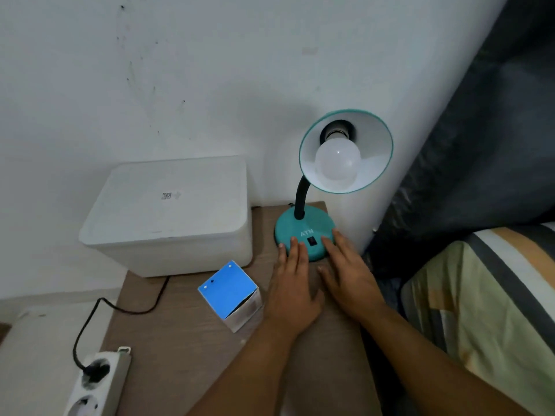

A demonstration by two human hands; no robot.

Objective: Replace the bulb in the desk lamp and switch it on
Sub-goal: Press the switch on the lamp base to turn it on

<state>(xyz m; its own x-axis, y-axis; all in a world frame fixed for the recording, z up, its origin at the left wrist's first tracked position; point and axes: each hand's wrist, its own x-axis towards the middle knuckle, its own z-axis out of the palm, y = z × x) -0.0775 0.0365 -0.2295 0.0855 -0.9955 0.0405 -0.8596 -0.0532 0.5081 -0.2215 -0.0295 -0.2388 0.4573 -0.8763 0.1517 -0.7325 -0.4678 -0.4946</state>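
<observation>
A teal desk lamp stands at the back of the wooden table, its round base [312, 228] carrying a dark rocker switch [312, 241]. Its shade [375, 139] tilts toward me with a white bulb [338, 162] seated in the socket, unlit. My left hand [292, 291] lies flat on the table, fingertips touching the base's front left edge. My right hand [350, 277] lies flat beside it, fingertips on the base just right of the switch. Both hands hold nothing. A blue and white bulb box [229, 294] lies to the left of my left hand.
A white lidded box [171, 214] occupies the table's back left. A black cord [90, 319] runs from behind it to a white power strip [96, 382] at the lower left. A striped pillow [480, 295] and dark bedding lie to the right. A white wall stands behind.
</observation>
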